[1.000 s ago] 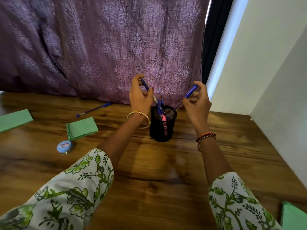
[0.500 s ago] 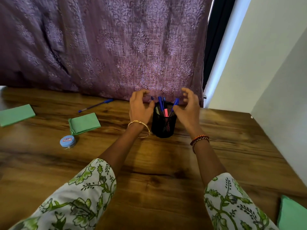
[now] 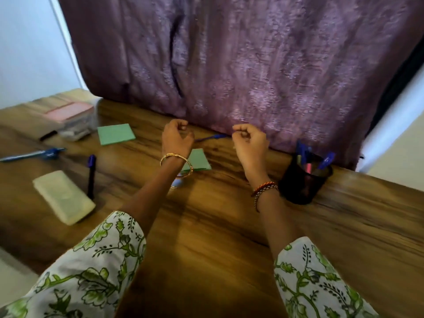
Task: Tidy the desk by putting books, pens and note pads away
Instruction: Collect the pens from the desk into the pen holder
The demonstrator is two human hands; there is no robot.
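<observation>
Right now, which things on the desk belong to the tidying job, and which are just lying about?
Belongs to the job:
blue pen by the curtain
blue pen at far left
dark pen
green note pad, far
green note pad, near
pen holder

Just lying about:
clear box with pink lid
pale flat block

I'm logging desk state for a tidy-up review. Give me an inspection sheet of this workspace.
Surface: wooden desk, mostly bare near the person.
Job's things: black mesh pen holder with pens in it; loose pens at far left, by the pale pad and under the curtain; two green note pads.
Clutter: pale pad; clear box with pink lid.
Grippers: left hand and right hand loosely curled, holding nothing.
Cables: nothing seen.
Surroundings: purple curtain, pale walls.
</observation>
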